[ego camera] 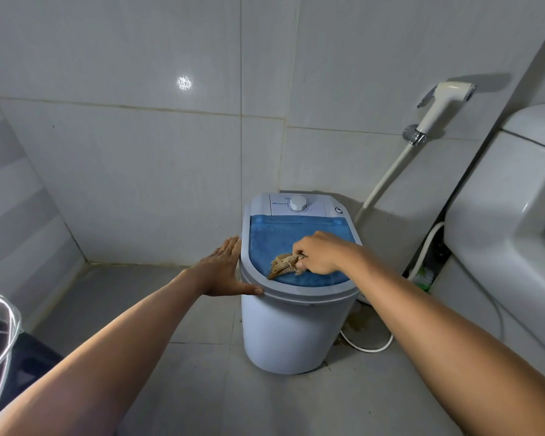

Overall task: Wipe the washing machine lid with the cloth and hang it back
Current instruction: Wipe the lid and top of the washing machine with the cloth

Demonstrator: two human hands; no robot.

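Note:
A small white washing machine (296, 332) stands on the tiled floor against the back wall. Its blue translucent lid (283, 237) faces up, with a white control panel and round knob (298, 203) behind it. My right hand (317, 253) grips a bunched tan cloth (283, 265) that lies on the front part of the lid. My left hand (224, 269) rests flat against the machine's left rim, fingers straight and thumb along the front edge.
A white toilet tank (504, 221) fills the right side. A bidet sprayer (444, 102) hangs on the wall with its hose running down behind the machine. A white cord (368, 347) lies on the floor. A dark container with a clear hose (0, 328) sits at the lower left.

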